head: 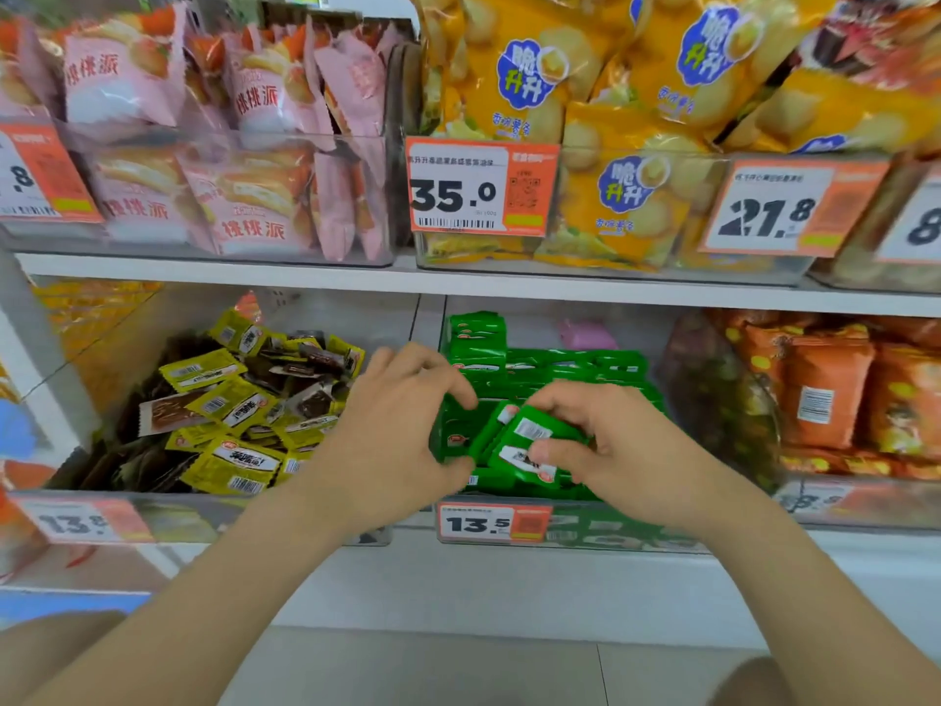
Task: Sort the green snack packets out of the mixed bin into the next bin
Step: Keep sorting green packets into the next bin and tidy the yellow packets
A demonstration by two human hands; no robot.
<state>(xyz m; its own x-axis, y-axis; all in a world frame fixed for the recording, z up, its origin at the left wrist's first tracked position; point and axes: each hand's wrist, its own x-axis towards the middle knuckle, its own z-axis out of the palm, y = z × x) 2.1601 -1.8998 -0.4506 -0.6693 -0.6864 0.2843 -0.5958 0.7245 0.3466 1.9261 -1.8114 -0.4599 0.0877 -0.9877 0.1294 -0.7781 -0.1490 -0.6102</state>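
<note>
Over the green bin (611, 527), 3 o'clock of the mixed bin (203, 517), left grip (402, 425) and right grip (611, 445) each clasp green packets (529, 440).

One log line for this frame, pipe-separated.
left hand: grips green packets | right hand: pinches same packets | position: both over green bin | mixed bin: yellow, brown packets visible

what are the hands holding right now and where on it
The right hand pinches a few green packets by their right edge; the left hand grips neighbouring ones at their left side.
</note>
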